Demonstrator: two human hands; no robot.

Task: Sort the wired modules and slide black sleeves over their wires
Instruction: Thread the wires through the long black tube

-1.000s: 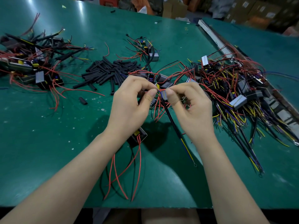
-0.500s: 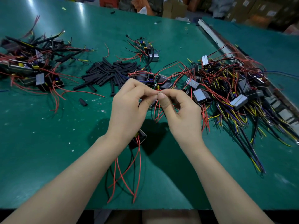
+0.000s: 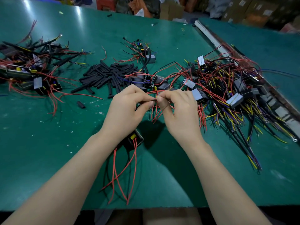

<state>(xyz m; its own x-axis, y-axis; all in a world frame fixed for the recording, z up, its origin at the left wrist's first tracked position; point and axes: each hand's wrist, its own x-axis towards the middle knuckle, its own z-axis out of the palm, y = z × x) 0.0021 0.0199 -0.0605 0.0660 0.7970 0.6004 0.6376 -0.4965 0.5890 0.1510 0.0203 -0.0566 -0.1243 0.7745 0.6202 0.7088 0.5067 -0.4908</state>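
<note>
Sleeves (image 3: 107,75) lie between, seemingly, two module heaps (image 3: 30,70) (image 3: 230,88).

Black sleeve gone from hands (image 3: 155,101)

a single wide-angle camera is sitting on the person's head, looking forward and down across a green table (image 3: 48,143). it is hovering close above the left hand (image 3: 126,109) and right hand (image 3: 180,114), which are filling the middle of the view, with both forearms reaching in from the bottom edge. the far table edge and stacked boxes (image 3: 243,8) are curving along the top.
</note>
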